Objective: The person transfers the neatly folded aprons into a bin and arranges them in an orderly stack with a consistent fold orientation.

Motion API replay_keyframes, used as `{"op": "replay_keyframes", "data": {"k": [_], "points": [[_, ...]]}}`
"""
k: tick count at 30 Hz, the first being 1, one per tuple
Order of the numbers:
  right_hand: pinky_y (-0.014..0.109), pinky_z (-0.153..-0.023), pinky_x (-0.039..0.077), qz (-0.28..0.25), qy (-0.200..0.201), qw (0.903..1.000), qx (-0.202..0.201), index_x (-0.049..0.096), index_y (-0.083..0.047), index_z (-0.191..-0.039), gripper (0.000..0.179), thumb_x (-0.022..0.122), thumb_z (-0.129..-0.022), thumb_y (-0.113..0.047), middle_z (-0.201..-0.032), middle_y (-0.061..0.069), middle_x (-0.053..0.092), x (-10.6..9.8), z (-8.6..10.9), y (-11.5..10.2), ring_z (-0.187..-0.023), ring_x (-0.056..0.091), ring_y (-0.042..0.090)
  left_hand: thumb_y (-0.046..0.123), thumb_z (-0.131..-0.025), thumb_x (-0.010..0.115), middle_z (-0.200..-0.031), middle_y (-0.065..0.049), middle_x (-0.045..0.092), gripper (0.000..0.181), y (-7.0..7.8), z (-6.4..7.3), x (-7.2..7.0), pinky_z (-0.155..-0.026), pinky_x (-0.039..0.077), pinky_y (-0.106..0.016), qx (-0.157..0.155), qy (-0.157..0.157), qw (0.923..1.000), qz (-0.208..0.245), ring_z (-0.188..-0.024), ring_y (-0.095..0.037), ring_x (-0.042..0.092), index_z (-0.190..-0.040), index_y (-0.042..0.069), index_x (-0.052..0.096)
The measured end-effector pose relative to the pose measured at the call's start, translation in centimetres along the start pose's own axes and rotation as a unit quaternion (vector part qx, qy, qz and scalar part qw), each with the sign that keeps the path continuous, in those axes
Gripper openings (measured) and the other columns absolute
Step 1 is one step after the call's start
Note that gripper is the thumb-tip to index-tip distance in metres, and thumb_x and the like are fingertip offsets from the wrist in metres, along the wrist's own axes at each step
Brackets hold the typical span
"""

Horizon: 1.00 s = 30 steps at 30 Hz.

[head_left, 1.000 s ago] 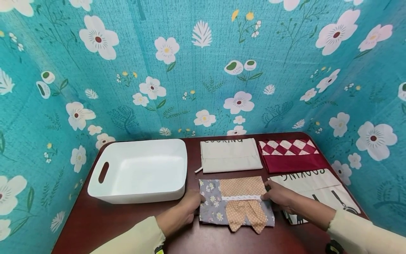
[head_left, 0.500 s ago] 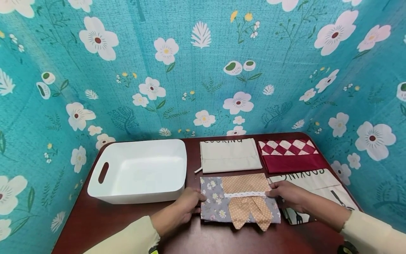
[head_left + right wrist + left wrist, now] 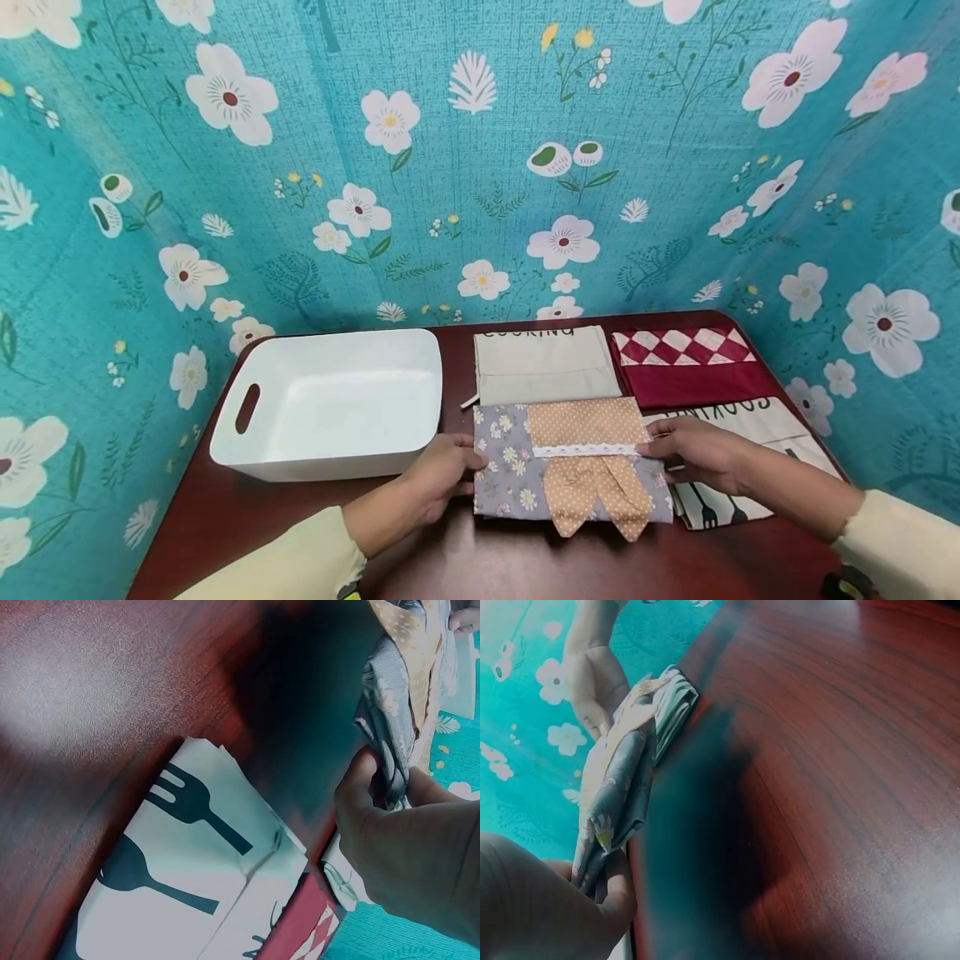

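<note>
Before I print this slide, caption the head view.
Left hand and right hand hold a folded floral cloth between them, beside a white bin.

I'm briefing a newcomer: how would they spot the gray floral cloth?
On the dark red table, right of the white bin, the left hand and right hand hold the gray floral cloth. Unlike the cream cloths and maroon cloth, it bears an orange polka-dot panel.

– What surrounds the table (image 3: 225, 517)?
– Teal cloth (image 3: 465, 167), behind and on both sides; white flowers (image 3: 562, 242), green leaves (image 3: 604, 178) and yellow blooms (image 3: 584, 37) cover it;
– And its wood (image 3: 840, 825)?
– Dark red-brown, grain showing; one far corner (image 3: 723, 318) rounded; a pale glare (image 3: 67, 697) lies on it.
</note>
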State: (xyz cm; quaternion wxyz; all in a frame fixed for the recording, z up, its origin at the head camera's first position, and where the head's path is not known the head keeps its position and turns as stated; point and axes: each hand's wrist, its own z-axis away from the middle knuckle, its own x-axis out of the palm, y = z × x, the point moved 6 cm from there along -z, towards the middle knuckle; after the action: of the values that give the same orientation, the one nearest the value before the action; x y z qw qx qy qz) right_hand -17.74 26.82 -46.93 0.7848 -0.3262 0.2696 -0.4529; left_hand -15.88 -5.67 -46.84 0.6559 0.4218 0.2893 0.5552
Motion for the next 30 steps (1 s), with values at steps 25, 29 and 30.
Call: {"op": "replay_keyframes", "data": {"k": [25, 29, 30], "points": [[0.04, -0.079, 0.053, -0.002, -0.005, 0.9998, -0.021, 0.05, 0.005, -0.127, 0.047, 0.063, -0.092, -0.024, -0.104, 0.007, 0.066, 0.3, 2.3, -2.3, -0.092, 0.062, 0.021, 0.001, -0.088, 0.057, -0.113, -0.02, 0.06, 0.056, 1.9, 2.5, -0.7, -0.079, 0.054, -0.037, 0.008, -0.026, 0.9994, -0.023, -0.087, -0.013, 0.061, -0.134, -0.018, 0.032], [0.041, -0.08, 0.053, -0.003, -0.003, 0.9998, -0.018, 0.049, 0.006, -0.128, 0.048, 0.062, -0.092, -0.024, -0.105, 0.008, 0.065, 0.2, 2.4, -2.5, -0.094, 0.062, 0.022, 0.001, -0.086, 0.057, -0.107, -0.016, 0.061, 0.055, 2.6, 2.8, -0.7, -0.079, 0.054, -0.035, 0.014, -0.021, 0.9993, -0.027, -0.084, -0.013, 0.061, -0.133, -0.016, 0.035], [0.041, -0.08, 0.053, -0.004, -0.002, 0.9998, -0.018, 0.048, 0.006, -0.128, 0.049, 0.062, -0.092, -0.024, -0.105, 0.008, 0.065, 0.2, 2.4, -2.6, -0.094, 0.062, 0.022, 0.001, -0.086, 0.057, -0.104, -0.014, 0.061, 0.053, 2.7, 2.9, -0.7, -0.079, 0.054, -0.035, 0.016, -0.018, 0.9993, -0.028, -0.083, -0.013, 0.061, -0.132, -0.015, 0.037]]}}
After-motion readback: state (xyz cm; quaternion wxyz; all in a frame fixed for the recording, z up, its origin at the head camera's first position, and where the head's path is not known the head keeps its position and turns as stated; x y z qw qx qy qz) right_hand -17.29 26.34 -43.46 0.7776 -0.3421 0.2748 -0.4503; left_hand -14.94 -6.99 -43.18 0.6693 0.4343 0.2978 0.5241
